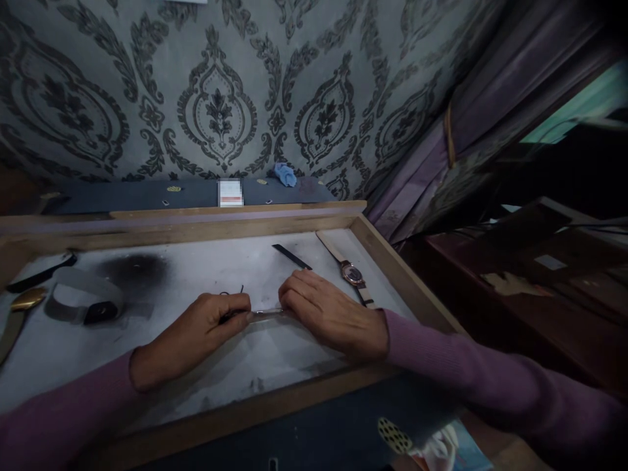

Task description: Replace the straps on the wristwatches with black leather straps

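My left hand [196, 330] and my right hand [330, 313] meet near the middle of a wooden-framed tray [409, 268] with a white bottom. Between them runs a thin shiny metal piece [266, 314], pinched at both ends; its exact kind is unclear. Something dark shows in my left fingers, and a thin black loop [234, 292] sticks up behind them. Just beyond my right fingers lies a black strap [291, 256]. A round-faced watch [352, 273] with a pale strap lies right of that hand. My right fingertips are partly hidden.
On the tray's left are a smartwatch [101, 311] with a pale band, a gold-coloured watch [28, 299] and a black strap [44, 273]. A blue crumpled cloth [285, 174] and a small white box [230, 193] sit behind the raised wooden rim. A purple curtain [417, 167] hangs at right.
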A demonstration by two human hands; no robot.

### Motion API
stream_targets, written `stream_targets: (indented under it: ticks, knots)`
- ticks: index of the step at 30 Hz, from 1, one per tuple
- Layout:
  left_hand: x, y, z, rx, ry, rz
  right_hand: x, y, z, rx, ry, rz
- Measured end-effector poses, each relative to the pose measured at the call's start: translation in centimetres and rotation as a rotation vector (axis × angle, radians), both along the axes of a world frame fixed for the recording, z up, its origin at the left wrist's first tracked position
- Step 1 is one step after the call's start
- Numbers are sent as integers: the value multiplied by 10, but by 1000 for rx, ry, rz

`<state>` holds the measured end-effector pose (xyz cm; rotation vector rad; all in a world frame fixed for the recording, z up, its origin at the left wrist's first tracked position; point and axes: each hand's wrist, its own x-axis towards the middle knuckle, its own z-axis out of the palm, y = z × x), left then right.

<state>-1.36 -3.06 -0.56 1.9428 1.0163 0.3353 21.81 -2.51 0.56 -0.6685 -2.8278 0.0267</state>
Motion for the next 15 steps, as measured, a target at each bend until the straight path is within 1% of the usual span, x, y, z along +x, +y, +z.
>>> stream_targets:
  ticks: [4,7,9,11,13,15]
  knots:
    - [-1,0,1,-17,-11,-10,-1,0,0,-97,70,-7]
    - [-1,-1,2,-38,-38,-6,0,1,-1,-237,159,-30]
    - [-2,-1,2,-63,-58,10,2,1,-1,-385,263,-93]
    - [-2,-1,3,-93,-79,36,6,1,-2,-563,416,-224]
    - [-3,0,4,-111,-87,55,10,1,-5,-781,562,-378]
    - [-4,1,4,-109,-85,63,12,0,-8,-1038,665,-478]
